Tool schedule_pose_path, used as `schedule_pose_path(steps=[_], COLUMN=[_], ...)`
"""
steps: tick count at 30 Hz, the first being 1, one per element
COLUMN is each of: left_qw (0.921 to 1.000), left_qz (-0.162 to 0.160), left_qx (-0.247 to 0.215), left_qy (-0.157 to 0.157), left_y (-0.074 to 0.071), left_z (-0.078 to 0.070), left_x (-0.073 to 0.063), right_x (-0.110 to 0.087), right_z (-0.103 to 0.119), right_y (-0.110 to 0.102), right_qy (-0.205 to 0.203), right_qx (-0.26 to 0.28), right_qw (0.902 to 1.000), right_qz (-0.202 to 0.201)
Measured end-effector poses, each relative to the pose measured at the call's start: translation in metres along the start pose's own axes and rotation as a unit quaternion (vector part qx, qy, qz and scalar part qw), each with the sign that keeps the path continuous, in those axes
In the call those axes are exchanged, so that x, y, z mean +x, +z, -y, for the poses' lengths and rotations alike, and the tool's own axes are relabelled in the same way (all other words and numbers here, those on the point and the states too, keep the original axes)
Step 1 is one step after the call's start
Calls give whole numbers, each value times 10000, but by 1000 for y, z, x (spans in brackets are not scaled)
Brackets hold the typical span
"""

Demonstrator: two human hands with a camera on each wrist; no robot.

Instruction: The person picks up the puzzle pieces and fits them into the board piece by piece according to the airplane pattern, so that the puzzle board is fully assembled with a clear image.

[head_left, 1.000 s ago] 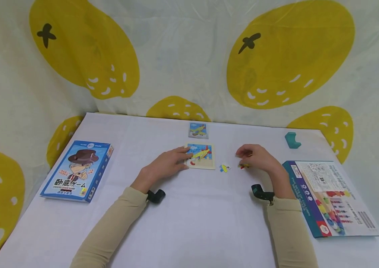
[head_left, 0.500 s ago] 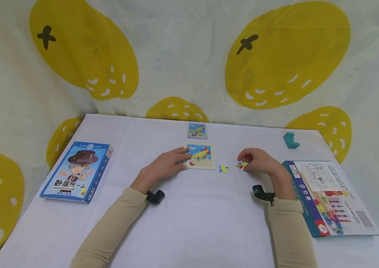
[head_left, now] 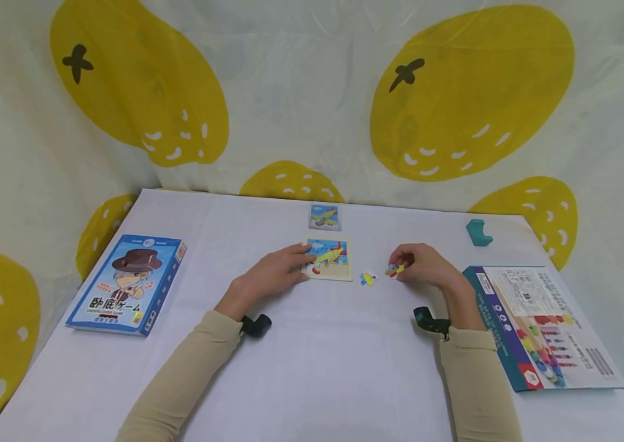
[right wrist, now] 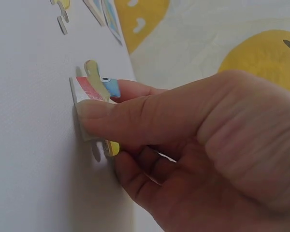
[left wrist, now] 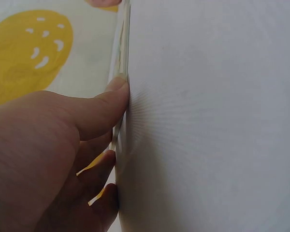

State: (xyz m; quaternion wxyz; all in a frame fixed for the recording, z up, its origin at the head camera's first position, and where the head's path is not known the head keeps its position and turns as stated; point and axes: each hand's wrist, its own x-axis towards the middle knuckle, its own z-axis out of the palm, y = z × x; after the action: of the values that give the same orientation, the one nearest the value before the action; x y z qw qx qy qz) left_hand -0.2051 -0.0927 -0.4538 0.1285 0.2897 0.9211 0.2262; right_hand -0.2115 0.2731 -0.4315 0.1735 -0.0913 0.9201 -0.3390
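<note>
A small puzzle board [head_left: 345,273] with a light frame lies flat in the middle of the table, its yellow airplane picture partly filled. My left hand [head_left: 267,270] rests on its left side, fingers stretched over the edge; in the left wrist view the thumb [left wrist: 111,104] touches the board's edge. To the right, my right hand [head_left: 427,267] pinches a puzzle piece [right wrist: 87,87] between thumb and fingers, low over the table. Red, white, yellow and blue print shows on it, with an eye drawn on. Another puzzle piece [head_left: 368,279] lies between board and right hand.
Behind the board lies a small airplane picture card [head_left: 325,217]. A blue game box [head_left: 129,282] stands flat at the left. On the right are a larger box [head_left: 549,325] with a bead picture and a green curved block [head_left: 479,232]. A printed cloth [head_left: 300,92] hangs behind.
My right hand first reached down to the puzzle piece, then closed thumb and fingers on it and shifted it slightly left. The left hand has stayed on the board.
</note>
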Motion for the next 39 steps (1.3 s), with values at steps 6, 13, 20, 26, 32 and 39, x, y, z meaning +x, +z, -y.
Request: schedule_pose_path(steps=[6, 13, 20, 26, 32, 39], left_qw=[10000, 9999, 9999, 9998, 10000, 10000], left_qz=[-38, -67, -28, -40, 27, 15], left_qx=[-21, -19, 41, 58, 39, 38], left_qy=[55, 98, 110, 162, 74, 67], left_y=[0, -2, -2, -2, -1, -1], left_z=[0, 0, 1, 1, 1, 2], left_x=[-2, -2, -2, -1, 0, 1], right_x=[2, 8, 17, 22, 25, 26], right_z=[8, 26, 48, 64, 73, 80], right_y=[5, 17, 35, 51, 64, 77], right_qy=[-53, -124, -272, -547, -905, -861], right_qx=[-98, -49, 57, -49, -106, 102], right_qw=[9998, 9991, 9988, 9974, 9942, 9932], right_qz=[-190, -412, -412, -465, -562, -774])
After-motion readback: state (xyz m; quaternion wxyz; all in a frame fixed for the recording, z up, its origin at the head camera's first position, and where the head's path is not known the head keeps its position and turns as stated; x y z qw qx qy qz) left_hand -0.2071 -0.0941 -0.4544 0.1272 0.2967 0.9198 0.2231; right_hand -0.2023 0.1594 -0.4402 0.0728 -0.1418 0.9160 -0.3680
